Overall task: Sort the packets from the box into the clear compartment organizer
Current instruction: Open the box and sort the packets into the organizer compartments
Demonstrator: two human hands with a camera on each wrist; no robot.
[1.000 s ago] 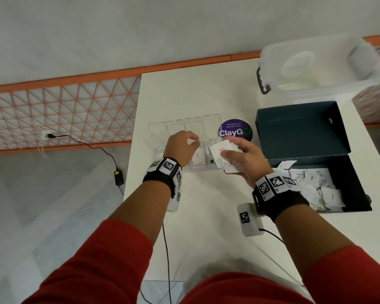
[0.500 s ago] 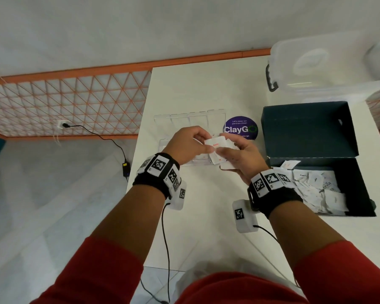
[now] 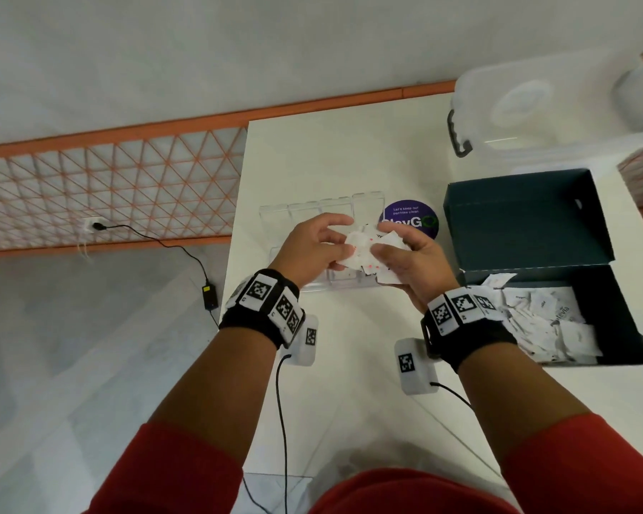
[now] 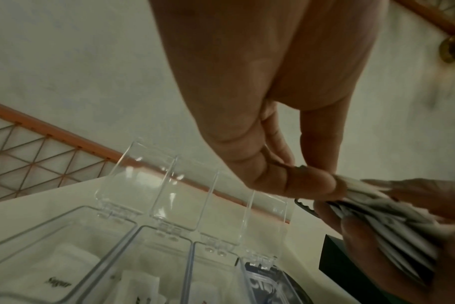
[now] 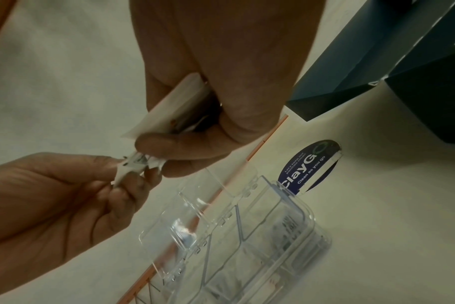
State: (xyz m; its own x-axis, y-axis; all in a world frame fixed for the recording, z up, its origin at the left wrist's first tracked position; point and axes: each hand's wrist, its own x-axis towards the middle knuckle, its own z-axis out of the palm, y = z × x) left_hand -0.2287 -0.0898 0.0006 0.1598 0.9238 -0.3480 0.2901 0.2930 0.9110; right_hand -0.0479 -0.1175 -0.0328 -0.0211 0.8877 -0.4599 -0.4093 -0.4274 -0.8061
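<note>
My right hand (image 3: pixel 405 259) grips a fanned stack of small white packets (image 3: pixel 372 250) just above the clear compartment organizer (image 3: pixel 301 211), whose lids stand open. My left hand (image 3: pixel 318 243) pinches one packet (image 5: pixel 129 169) at the edge of that stack, thumb and fingertips closed on it. In the left wrist view the stack of packets (image 4: pixel 387 218) shows at the right, and a "Sugar" packet (image 4: pixel 60 284) lies in an organizer compartment (image 4: pixel 133 232) below. The dark blue box (image 3: pixel 609 309) at the right holds several loose white packets (image 3: pixel 550 324).
The box's open lid (image 3: pixel 528 217) stands behind it. A round purple "ClayGo" sticker (image 3: pixel 409 218) lies by the organizer. A clear lidded tub (image 3: pixel 542 113) sits at the table's far right corner. The table's left edge (image 3: pixel 238 231) drops to the floor, with a cable there.
My left hand has come off the organizer and moved right to the stack held by my right hand, where it now pinches a packet. The head view has shifted slightly left.
</note>
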